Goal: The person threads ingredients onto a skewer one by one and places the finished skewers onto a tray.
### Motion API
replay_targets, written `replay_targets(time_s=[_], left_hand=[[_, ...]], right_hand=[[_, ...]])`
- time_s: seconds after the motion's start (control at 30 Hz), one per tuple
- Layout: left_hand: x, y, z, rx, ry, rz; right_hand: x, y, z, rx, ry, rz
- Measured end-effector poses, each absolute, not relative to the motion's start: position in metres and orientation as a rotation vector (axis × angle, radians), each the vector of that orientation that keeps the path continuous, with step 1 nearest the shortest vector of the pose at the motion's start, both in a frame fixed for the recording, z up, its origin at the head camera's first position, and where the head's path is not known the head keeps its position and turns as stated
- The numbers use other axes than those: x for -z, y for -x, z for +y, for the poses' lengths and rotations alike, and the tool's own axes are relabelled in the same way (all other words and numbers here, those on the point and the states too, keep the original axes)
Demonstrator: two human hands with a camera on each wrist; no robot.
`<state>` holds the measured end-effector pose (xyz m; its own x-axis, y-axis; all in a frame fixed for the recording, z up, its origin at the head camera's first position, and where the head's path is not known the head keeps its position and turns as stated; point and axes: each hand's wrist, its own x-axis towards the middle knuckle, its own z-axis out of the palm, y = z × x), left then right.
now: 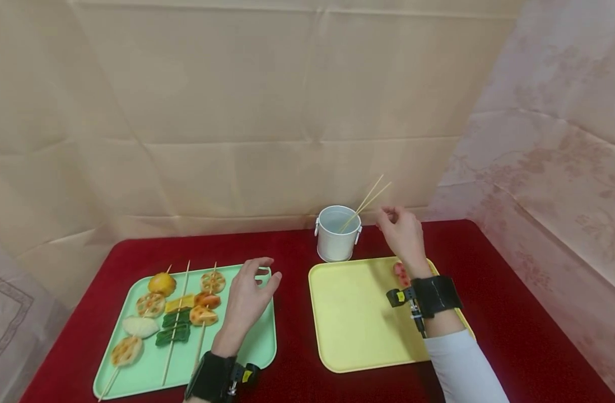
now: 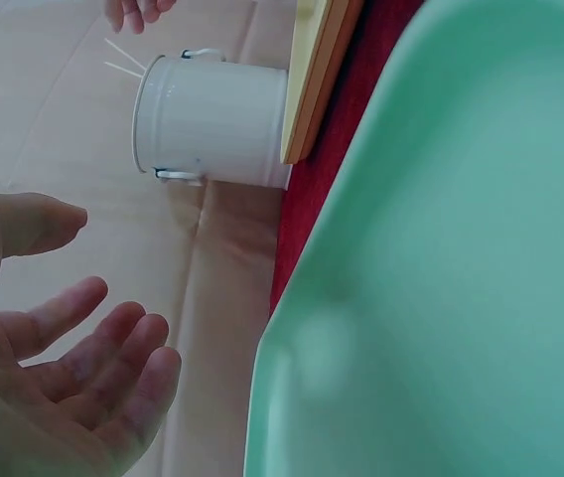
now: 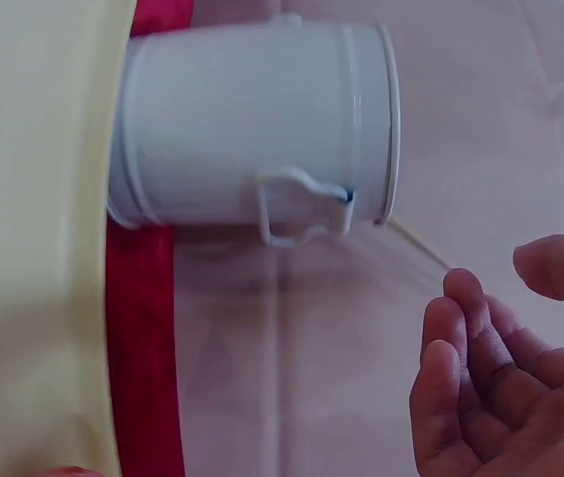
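My right hand (image 1: 404, 232) hovers beyond the back of the yellow tray (image 1: 358, 313), fingers half bent. In the right wrist view a gap shows between thumb and fingers. Close beside it, thin bamboo skewers (image 1: 372, 197) lean out of a white metal bucket (image 1: 336, 245); one passes behind the fingertips in the right wrist view, and contact cannot be told. Above the right part of the green tray (image 1: 151, 376) is my left hand (image 1: 248, 299), loosely curved and holding nothing. Left of it lie three skewers loaded with lotus root slices (image 1: 127, 351), green leaves (image 1: 173, 327) and other pieces.
Partly hidden by the right forearm, a small pink-red piece (image 1: 400, 274) lies on the yellow tray. A red cloth (image 1: 293, 336) covers the table and shows between the trays. Beige fabric (image 1: 227, 112) hangs behind, and patterned fabric (image 1: 564, 145) hangs to the right.
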<state>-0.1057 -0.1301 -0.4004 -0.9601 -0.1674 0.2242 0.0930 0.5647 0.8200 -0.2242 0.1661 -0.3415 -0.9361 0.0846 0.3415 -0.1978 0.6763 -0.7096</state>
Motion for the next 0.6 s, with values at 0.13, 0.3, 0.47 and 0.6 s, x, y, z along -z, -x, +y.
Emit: replay_targets(time_s=[0.13,0.3,0.47,0.6], left_hand=[[0.399,0.105,-0.130,1.358,-0.064,-2.527],[0.396,0.105,-0.129,1.369,-0.053,-2.508],[0.393,0.106,-0.129,1.374,-0.041,-2.486],[0.394,0.105,-0.130,1.379,-0.041,-2.486]], right_hand=[[0.335,0.239,0.166,-1.142,-0.084,-2.575],[0.329,0.250,0.163,-1.188,-0.079,-2.552],[0.325,0.257,0.164,-1.222,-0.011,-2.532],[0.325,0.262,0.165,-1.222,0.038,-2.553]])
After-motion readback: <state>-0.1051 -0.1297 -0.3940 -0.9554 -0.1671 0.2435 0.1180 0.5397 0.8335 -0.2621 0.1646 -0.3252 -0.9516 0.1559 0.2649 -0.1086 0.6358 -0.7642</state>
